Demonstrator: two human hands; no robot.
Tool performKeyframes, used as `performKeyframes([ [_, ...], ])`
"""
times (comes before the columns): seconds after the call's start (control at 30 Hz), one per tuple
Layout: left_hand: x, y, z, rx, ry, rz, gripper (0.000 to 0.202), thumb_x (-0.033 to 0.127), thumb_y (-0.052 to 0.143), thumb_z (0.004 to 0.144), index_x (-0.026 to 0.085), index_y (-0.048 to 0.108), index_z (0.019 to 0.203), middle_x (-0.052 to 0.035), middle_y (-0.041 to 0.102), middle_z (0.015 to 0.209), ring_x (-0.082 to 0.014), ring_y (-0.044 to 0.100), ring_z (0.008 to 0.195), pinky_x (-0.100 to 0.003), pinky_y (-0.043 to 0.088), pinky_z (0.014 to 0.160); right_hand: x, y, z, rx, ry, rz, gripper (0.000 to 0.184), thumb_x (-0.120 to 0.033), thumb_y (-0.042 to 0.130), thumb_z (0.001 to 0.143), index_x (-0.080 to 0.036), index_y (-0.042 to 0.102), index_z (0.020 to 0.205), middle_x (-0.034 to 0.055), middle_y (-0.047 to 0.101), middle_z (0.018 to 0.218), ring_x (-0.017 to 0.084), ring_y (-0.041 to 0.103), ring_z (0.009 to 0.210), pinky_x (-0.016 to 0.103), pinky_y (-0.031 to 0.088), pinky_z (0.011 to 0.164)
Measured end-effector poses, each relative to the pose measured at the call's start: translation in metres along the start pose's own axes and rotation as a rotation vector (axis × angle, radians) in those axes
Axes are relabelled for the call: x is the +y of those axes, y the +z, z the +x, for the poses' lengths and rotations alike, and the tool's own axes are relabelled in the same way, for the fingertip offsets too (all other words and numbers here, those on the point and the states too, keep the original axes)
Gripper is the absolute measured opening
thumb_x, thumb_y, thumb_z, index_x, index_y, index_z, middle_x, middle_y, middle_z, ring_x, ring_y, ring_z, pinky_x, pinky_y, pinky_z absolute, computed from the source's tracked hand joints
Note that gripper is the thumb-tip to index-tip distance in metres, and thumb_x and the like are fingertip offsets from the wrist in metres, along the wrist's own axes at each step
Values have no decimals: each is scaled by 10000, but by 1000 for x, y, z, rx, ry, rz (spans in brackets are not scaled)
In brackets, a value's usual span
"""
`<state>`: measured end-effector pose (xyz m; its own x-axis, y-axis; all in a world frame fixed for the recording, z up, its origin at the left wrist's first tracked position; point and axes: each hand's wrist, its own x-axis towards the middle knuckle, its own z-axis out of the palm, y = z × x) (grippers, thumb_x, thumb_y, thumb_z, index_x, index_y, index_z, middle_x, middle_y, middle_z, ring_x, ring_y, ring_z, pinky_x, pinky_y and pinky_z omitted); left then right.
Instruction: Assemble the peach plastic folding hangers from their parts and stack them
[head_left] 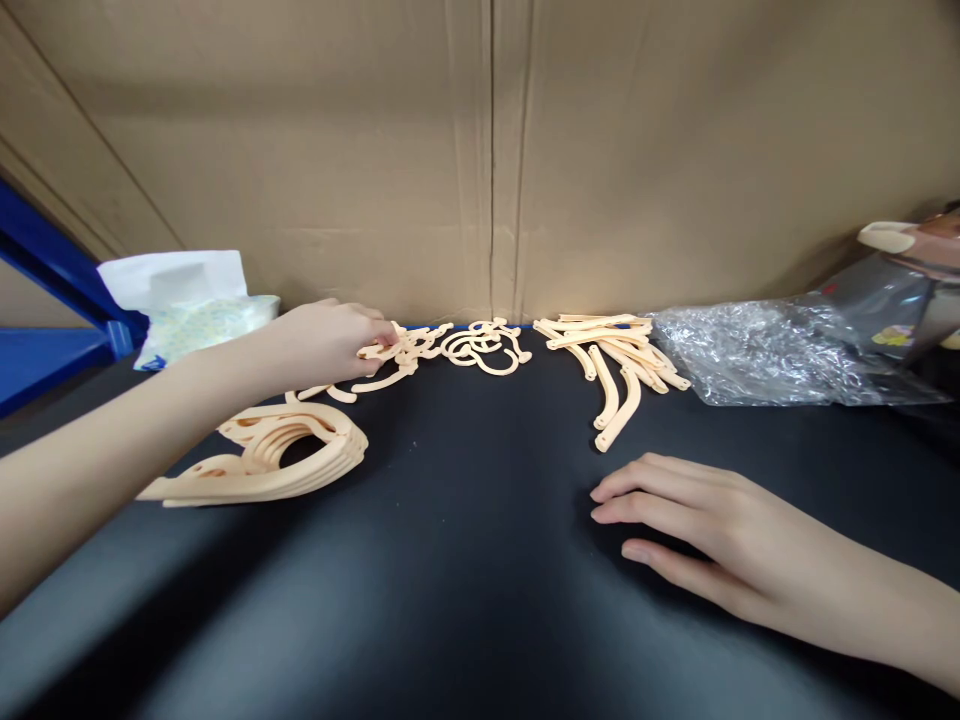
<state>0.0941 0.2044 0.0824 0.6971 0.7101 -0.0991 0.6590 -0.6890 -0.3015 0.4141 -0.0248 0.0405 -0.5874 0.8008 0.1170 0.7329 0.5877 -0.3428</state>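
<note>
My left hand [337, 340] reaches to the far left of the table, fingers curled closed at a pile of small curved cream plastic pieces [420, 343]. A bit of cream plastic shows at its fingertips, its shape mostly hidden. Under my left forearm lies a nested stack of larger curved cream plastic frames [330, 470]. Loose cream hook pieces [487, 347] lie right of the pile. On the right, my right hand [697, 520] rests low over the black surface, fingers spread and holding nothing. Just beyond its fingertips is a heap of slim, bent cream plastic arms [611, 350].
A crumpled clear plastic bag [757, 350] lies at the right, beside a brown object in clear wrapping [907, 290]. A white and pale green packet [202, 320] stands at the back left near a blue metal frame [52, 355]. Cardboard [360, 150] walls the black table's [465, 560] far edge.
</note>
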Motion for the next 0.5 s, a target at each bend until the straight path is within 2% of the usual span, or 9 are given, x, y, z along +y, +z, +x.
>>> performKeyframes([
  [0.1, 2, -9, -5, 69, -20, -65, 445, 419, 389, 853, 183, 642, 1133, -96, 679, 1131, -275, 632, 973, -345, 450, 819, 0, 0, 0, -4, 0, 2, 246, -244, 465, 980, -239, 619, 1172, 66, 629, 1168, 197, 638, 1018, 332, 549, 854],
  [0.2, 7, -20, -10, 229, -36, -198, 484, 490, 382, 858, 178, 630, 1132, -78, 683, 1116, -266, 632, 972, -341, 454, 818, 0, 0, -1, -3, 0, 4, 244, -243, 463, 981, -241, 618, 1170, 63, 627, 1166, 193, 635, 1021, 327, 545, 858],
  [0.3, 21, -31, -17, 384, 14, -278, 433, 486, 421, 862, 202, 627, 1114, -34, 686, 1071, -242, 629, 975, -319, 447, 818, 0, 0, -1, 4, -2, 11, 245, -241, 474, 974, -243, 620, 1171, 61, 631, 1164, 193, 637, 1024, 319, 544, 859],
  [0.37, 39, -38, -24, 438, 108, -282, 365, 456, 435, 887, 229, 632, 1094, -13, 678, 1049, -226, 618, 973, -311, 439, 815, 0, 0, -2, 12, -2, 15, 245, -240, 479, 971, -242, 623, 1169, 61, 635, 1159, 193, 638, 1017, 320, 545, 854],
  [0.5, 93, -39, -41, 428, 348, -189, 249, 277, 447, 928, 259, 649, 1072, -24, 659, 1019, -213, 596, 943, -340, 422, 827, 0, 1, -1, 9, -2, 13, 240, -246, 471, 978, -241, 615, 1170, 59, 633, 1159, 190, 629, 1015, 327, 535, 862],
])
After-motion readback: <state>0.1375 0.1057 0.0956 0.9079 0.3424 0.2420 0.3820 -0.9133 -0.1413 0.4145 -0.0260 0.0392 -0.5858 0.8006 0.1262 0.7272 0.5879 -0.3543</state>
